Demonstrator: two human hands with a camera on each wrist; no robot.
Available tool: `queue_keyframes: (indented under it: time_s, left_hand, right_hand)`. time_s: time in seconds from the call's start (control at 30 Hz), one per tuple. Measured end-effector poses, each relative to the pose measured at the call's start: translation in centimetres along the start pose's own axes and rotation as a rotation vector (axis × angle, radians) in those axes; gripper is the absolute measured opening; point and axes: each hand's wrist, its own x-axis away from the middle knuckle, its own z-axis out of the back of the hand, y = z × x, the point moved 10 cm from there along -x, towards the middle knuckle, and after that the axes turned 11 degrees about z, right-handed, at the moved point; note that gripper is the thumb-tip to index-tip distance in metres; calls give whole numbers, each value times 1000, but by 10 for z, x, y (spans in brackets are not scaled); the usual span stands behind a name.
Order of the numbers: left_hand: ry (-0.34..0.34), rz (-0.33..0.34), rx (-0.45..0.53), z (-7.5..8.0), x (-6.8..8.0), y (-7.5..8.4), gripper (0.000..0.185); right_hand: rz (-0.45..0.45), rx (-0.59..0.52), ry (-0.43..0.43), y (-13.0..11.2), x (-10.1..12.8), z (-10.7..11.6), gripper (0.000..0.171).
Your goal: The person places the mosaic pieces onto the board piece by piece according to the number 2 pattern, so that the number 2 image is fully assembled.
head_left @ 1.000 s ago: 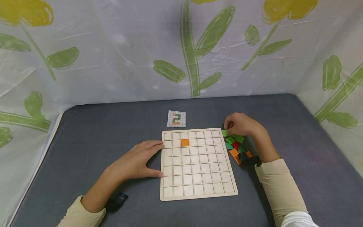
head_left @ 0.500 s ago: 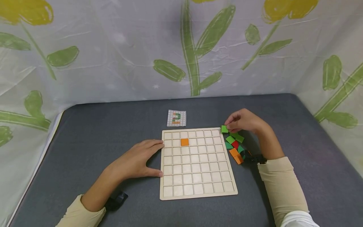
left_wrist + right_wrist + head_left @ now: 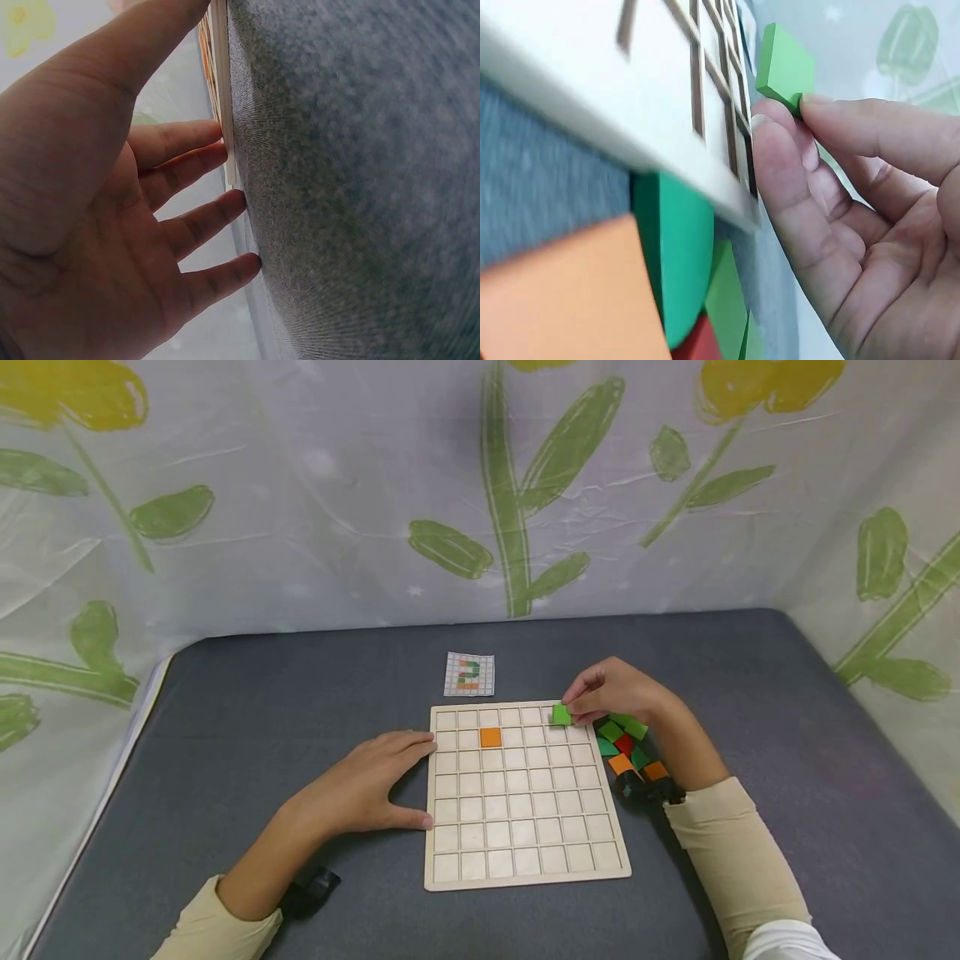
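Observation:
A pale wooden grid board [image 3: 517,802] lies flat on the dark table. My left hand [image 3: 367,783] rests at its left edge, thumb and fingers spread straight, and in the left wrist view the fingertips [image 3: 217,133] meet the board's side. Over the board's top right cells, my right hand [image 3: 618,691] pinches a light green square tile [image 3: 561,715] between thumb and fingers. The right wrist view shows that green tile [image 3: 786,67] tilted and raised above the grid. One orange square tile [image 3: 491,737] sits in a cell of the second row.
A loose pile of tiles lies against the board's right edge, with a red tile [image 3: 624,743], an orange tile [image 3: 620,764] and a dark green rounded tile [image 3: 676,255]. Behind the board lies a small pattern card [image 3: 469,675]. A flower-printed curtain [image 3: 322,510] hangs behind the table.
My right hand has lifted the light green tile from the top of the pile and carried it left over the board. The left hand has stayed at the board's edge.

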Motion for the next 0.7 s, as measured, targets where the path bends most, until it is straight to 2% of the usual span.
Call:
queue_keyframes:
  time_s: [0.33,0.7]
  left_hand:
    - [3,-1,0,0,1,-1,92]
    - [10,5,-7,0,-1,-1,93]
  right_hand:
    - [17,-4,-31,-9,-6,-22,16]
    - [-1,50,-4,-11,-13,-41,9]
